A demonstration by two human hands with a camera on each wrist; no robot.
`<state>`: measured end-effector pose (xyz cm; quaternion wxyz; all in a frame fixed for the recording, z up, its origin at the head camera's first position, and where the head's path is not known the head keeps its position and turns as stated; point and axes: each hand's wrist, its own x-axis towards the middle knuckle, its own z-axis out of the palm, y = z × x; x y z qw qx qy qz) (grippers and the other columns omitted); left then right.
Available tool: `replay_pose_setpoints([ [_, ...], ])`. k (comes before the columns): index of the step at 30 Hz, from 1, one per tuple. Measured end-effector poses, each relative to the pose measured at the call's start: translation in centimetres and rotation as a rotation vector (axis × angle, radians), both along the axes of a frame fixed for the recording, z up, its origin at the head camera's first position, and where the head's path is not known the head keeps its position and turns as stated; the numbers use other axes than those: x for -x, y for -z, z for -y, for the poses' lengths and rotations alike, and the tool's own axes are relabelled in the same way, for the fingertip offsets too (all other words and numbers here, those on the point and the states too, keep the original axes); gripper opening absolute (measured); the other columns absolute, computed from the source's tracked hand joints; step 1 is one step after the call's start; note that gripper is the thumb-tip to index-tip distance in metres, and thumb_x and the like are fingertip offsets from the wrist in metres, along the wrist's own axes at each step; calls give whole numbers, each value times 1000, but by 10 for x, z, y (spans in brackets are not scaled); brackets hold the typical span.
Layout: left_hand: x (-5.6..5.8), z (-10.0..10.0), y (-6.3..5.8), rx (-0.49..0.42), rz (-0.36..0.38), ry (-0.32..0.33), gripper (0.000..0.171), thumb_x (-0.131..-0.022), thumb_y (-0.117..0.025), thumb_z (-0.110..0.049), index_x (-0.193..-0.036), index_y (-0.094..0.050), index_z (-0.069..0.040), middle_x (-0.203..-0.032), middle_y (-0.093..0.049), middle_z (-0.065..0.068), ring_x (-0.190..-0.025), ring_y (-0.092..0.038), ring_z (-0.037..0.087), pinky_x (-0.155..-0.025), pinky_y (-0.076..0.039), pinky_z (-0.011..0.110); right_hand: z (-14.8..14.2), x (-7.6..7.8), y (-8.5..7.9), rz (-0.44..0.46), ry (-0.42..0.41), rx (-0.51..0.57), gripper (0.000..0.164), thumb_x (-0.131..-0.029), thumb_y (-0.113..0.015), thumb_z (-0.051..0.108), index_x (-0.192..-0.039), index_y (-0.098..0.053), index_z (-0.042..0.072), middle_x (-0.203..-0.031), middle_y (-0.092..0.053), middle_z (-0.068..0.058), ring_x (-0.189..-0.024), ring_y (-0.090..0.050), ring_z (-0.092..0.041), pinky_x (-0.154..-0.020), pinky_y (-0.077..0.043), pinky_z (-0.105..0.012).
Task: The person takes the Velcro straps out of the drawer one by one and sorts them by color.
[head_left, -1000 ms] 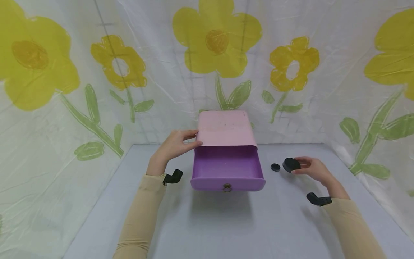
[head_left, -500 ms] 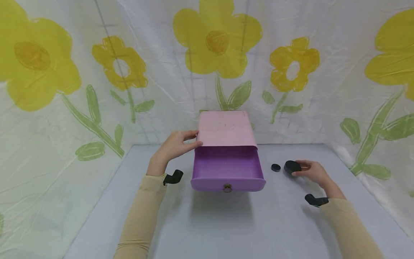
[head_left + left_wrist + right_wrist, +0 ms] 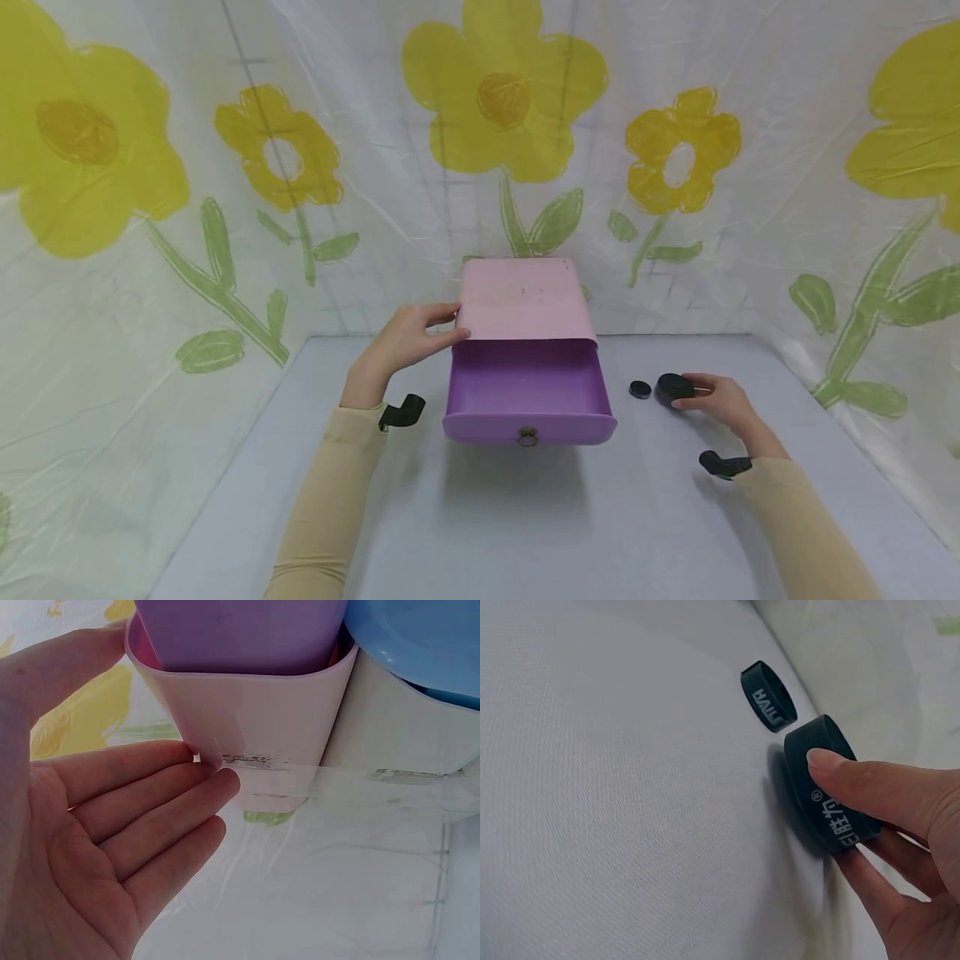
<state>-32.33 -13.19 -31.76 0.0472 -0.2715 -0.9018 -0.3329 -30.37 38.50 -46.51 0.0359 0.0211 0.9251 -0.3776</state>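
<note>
A pink box [image 3: 523, 298] stands at the back middle of the table with its purple drawer [image 3: 529, 428] pulled out; a small ring handle is on the drawer front. My left hand [image 3: 405, 335] touches the box's left side, thumb at the front edge. In the left wrist view, the left hand's fingers [image 3: 161, 814] lie nearly straight against the pink wall. To the right of the drawer, my right hand [image 3: 722, 400] pinches a large black disc [image 3: 814, 769] with white lettering between thumb and fingers. A smaller black disc [image 3: 640, 389] lies on the table just left of it.
In the left wrist view a white box [image 3: 401, 735] with a blue drawer [image 3: 427, 645] adjoins the pink one. The pale table [image 3: 510, 533] extends in front. Behind it hangs a plastic sheet [image 3: 390, 233] with yellow flowers.
My right hand has come lower and slightly nearer with the large black disc, then shifted a little left, closer to the small disc. The left hand and the box have stayed put.
</note>
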Motion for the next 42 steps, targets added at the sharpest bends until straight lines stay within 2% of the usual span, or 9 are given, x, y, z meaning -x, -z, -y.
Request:
replay_pose_setpoints([
  [14, 0, 0, -1, -5, -2, 3, 66, -85, -63, -55, -136, -54, -13, -134, -57, 5, -123, -55, 16, -102, -45, 40, 2, 4, 5, -17, -10, -30, 81, -77, -78, 35, -139, -43, -3, -133, -49, -31, -123, -47, -46, -100, -39, -58],
  [22, 1, 0, 1, -3, -1, 10, 67, -85, -63, -55, -136, -53, -13, -134, -57, 4, -123, -55, 16, -102, -45, 40, 4, 5, 5, 4, -11, -26, 83, -77, -78, 36, -140, -41, -4, -135, -46, -33, -124, -45, -48, -100, -36, -60],
  [28, 2, 1, 2, -5, 4, 9, 67, -85, -62, -56, -136, -53, -13, -134, -57, 5, -124, -55, 17, -102, -45, 41, 5, 5, 4, -3, -18, -12, 81, -78, -77, 32, -140, -41, -5, -136, -45, -33, -125, -44, -48, -102, -36, -58],
  [42, 0, 0, 1, -12, 2, 9, 67, -85, -62, -56, -136, -53, -13, -134, -57, 5, -123, -55, 17, -101, -45, 41, 10, 4, 2, 43, -12, 1, 79, -82, -74, 26, -143, -35, -5, -142, -35, -34, -129, -36, -50, -103, -33, -61],
])
